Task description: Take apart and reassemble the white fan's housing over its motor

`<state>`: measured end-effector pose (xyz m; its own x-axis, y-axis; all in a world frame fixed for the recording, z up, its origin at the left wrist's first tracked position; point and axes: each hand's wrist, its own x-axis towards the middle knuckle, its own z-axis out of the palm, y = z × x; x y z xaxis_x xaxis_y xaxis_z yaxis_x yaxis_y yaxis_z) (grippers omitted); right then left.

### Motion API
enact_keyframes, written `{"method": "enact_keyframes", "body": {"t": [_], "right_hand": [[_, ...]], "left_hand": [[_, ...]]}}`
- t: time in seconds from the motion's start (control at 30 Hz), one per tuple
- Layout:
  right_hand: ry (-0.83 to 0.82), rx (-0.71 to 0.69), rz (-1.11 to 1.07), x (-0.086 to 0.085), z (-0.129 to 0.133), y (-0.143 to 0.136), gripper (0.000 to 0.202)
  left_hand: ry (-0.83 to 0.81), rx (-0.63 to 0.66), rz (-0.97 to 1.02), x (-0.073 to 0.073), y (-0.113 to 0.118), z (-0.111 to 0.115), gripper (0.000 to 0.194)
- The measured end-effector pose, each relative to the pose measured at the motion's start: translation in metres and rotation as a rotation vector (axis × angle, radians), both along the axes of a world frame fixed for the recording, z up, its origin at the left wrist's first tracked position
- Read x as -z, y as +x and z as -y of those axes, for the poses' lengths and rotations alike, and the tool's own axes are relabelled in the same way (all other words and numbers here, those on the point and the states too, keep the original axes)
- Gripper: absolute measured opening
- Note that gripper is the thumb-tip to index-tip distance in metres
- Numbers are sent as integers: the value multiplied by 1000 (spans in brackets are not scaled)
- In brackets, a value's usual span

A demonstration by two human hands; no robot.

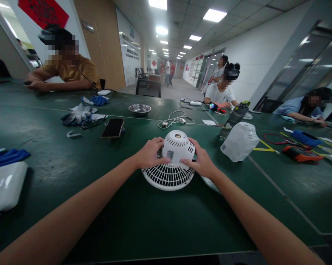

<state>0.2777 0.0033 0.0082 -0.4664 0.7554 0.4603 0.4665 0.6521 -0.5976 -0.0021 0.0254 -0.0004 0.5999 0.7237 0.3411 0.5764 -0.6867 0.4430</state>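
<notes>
A white motor housing [176, 147] with vent slots and a small label sits on top of a round white fan grille [168, 178], which lies on the green table [154, 224]. My left hand [150, 154] grips the housing from its left side, with the thumb near the label. From the right, my right hand [200, 160] holds the same housing, its thumb on the front. The parts of the fingers behind the housing are hidden. A pale object under my right wrist is mostly covered.
A phone [112, 128], gloves [81, 116], a metal bowl [139, 109] and a white cable [173, 119] lie beyond my hands. Right are a translucent white cover [240, 142], a bottle [233, 117] and an orange meter [302, 154]. Several people sit around the table.
</notes>
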Motion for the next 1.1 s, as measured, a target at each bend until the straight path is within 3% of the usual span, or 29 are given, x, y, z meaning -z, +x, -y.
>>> {"method": "enact_keyframes", "body": {"t": [0.43, 0.63, 0.87, 1.1], "right_hand": [[32, -1, 23, -6, 5, -5, 80], [0, 88, 10, -4, 7, -8, 81], [-1, 13, 38, -9, 4, -4, 78], [37, 54, 35, -7, 9, -7, 78]], "left_hand": [[29, 1, 47, 7, -1, -4, 74], [18, -14, 42, 3, 2, 0, 71], [40, -41, 6, 1, 6, 1, 75], [58, -10, 15, 2, 3, 0, 74]]}}
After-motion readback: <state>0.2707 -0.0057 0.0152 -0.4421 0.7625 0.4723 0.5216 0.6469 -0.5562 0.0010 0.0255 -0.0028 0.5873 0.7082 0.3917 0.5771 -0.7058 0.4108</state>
